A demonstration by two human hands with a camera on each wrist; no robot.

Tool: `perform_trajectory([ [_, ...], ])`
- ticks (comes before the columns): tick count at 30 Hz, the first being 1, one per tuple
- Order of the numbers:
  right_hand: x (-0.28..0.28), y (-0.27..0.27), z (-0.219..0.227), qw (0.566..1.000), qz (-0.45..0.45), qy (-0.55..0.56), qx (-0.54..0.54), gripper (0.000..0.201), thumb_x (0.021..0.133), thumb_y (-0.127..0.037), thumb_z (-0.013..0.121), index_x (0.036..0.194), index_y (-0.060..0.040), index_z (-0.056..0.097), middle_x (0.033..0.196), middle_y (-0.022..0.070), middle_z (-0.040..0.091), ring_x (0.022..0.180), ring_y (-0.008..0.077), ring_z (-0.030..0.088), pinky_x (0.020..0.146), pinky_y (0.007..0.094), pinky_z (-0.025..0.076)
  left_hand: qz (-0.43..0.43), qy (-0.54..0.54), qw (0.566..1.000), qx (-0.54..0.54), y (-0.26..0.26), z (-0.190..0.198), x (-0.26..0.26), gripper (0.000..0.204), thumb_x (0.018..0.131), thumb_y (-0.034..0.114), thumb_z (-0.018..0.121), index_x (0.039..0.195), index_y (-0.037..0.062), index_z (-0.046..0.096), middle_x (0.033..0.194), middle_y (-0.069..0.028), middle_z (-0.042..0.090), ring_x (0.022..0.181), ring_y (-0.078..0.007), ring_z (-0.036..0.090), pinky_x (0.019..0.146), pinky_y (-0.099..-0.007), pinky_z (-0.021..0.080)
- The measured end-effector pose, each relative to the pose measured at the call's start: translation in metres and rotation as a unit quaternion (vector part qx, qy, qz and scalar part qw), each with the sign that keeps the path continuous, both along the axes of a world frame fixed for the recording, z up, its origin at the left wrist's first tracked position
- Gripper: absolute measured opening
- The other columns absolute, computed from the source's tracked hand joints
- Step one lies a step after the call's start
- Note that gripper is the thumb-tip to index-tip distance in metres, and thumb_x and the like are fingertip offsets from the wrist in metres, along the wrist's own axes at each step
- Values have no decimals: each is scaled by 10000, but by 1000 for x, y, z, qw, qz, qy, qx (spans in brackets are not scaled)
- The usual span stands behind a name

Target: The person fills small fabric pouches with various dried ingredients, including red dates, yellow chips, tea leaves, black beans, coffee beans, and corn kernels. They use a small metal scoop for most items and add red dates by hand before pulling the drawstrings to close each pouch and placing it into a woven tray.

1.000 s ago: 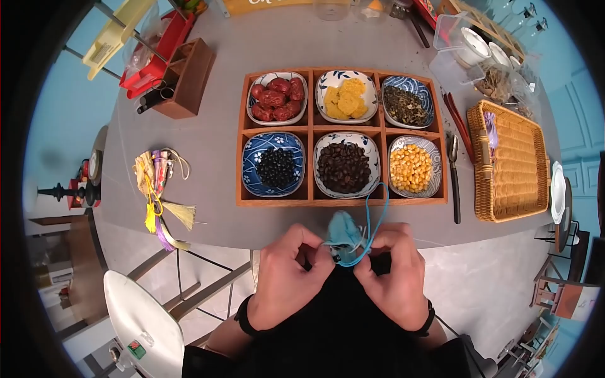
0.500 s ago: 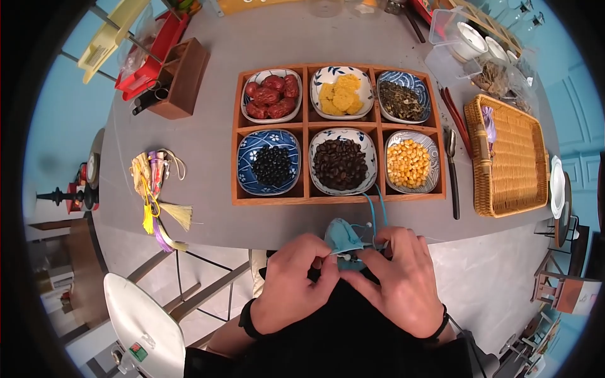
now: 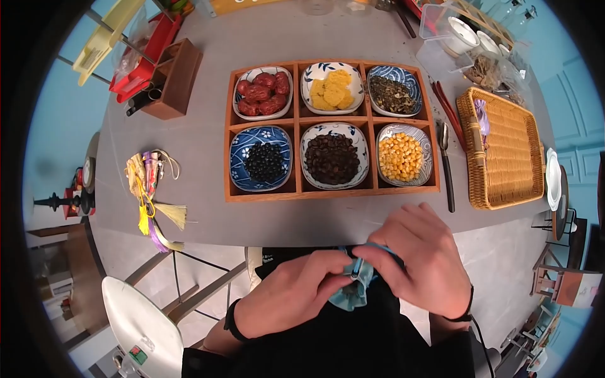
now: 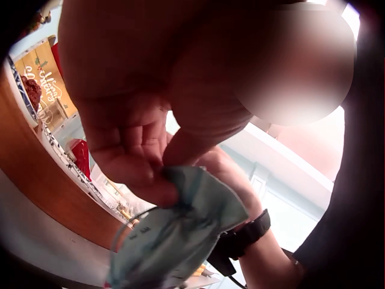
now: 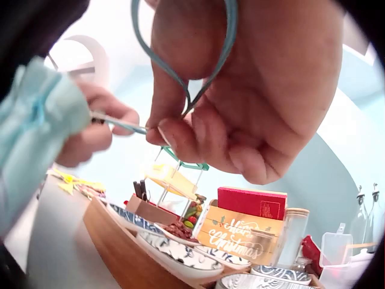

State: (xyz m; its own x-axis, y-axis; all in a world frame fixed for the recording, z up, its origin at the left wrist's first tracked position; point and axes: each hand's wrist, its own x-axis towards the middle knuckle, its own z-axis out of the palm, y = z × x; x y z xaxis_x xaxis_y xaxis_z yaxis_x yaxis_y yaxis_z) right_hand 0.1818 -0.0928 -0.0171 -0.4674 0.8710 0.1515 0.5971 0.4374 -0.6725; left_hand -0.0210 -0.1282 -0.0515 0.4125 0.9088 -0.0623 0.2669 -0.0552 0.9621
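A small light-blue cloth pouch (image 3: pixel 351 297) hangs in front of the person's dark clothing, just off the table's near edge. Its gathered neck lies at the fingertips of the left hand (image 3: pixel 287 293), which pinches it there; in the left wrist view the pouch's cloth (image 4: pixel 186 235) drapes below those fingers. The right hand (image 3: pixel 425 261) pinches the pouch's blue drawstring (image 5: pixel 157 59) between thumb and fingers. In the right wrist view the string runs straight from the pouch to that pinch, and a loop of it stands above. What the pouch contains is hidden.
Beyond the hands stands a divided wooden tray (image 3: pixel 261 196) with bowls of dates, yellow pieces, dried leaves, black beans, dark beans and corn. A spoon (image 3: pixel 446 167), reddish sticks (image 3: pixel 449 113) and a wicker basket (image 3: pixel 512 151) lie right. Tasselled pouches (image 3: pixel 151 189) lie left.
The right hand has gone from the pouch's mouth to the drawstring and moved right. Both hands are lower, the pouch now hangs downward, and its cord no longer lies over the tray's edge.
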Motion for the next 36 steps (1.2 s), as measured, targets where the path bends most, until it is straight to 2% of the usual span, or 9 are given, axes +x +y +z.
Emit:
perform_trajectory([
  [7,-12,2,-33,999,-40,20,12,154,779,-119,740,830,-24,631,763,101,566,724,304,569,650,379,430,-172,12,985,19,7,-3,-6,286,841,83,713,1120,78,650,826,-96,645,691,-263,647,604,-342,505],
  [9,-11,-2,-33,995,-85,23,48,165,763,-111,750,866,-20,657,800,102,585,730,293,577,655,368,435,-143,25,989,19,8,-1,-5,297,841,76,708,1133,85,651,816,-95,638,683,-264,637,601,-344,500],
  [12,14,-28,-18,993,13,61,98,357,668,-59,785,1005,4,688,1046,90,625,714,193,576,649,321,427,-84,38,996,11,10,-1,-6,304,842,63,700,1141,92,654,808,-93,632,673,-263,625,599,-343,495],
  [15,6,-42,-9,991,133,-12,25,244,704,-84,744,919,21,697,1009,79,606,731,151,571,621,281,402,-64,34,997,-1,12,-4,-6,293,841,46,695,1130,85,661,806,-89,632,666,-253,623,597,-328,492],
  [18,8,-35,-18,970,182,-130,94,201,720,-106,696,872,25,693,978,68,580,740,157,536,617,275,394,-75,34,997,16,14,-3,-5,304,836,25,694,1132,82,659,805,-83,632,666,-243,623,593,-318,488],
  [27,13,-25,0,940,319,-67,97,121,672,-118,653,721,-14,616,814,48,472,668,139,488,554,264,369,-110,9,994,26,13,-1,-20,259,787,3,730,1037,59,686,890,-98,629,702,-220,616,598,-332,481],
  [29,13,-25,1,940,313,-76,107,121,687,-128,638,707,-28,573,766,37,447,618,127,475,525,259,359,-124,9,974,191,17,7,-27,299,748,59,789,1025,57,677,970,-101,630,718,-229,615,598,-333,482],
  [33,15,-21,6,934,311,-123,125,137,706,-136,623,762,-24,567,725,23,438,589,117,471,522,260,364,-218,-78,964,130,16,5,-23,371,724,136,828,1032,52,638,1019,-102,633,703,-264,604,597,-340,487],
  [36,15,-19,3,934,305,-128,137,129,725,-137,619,775,-30,567,716,19,434,589,114,476,521,263,365,-247,-28,962,111,22,4,-21,311,754,157,802,981,52,617,962,-91,616,727,-278,600,621,-359,495],
])
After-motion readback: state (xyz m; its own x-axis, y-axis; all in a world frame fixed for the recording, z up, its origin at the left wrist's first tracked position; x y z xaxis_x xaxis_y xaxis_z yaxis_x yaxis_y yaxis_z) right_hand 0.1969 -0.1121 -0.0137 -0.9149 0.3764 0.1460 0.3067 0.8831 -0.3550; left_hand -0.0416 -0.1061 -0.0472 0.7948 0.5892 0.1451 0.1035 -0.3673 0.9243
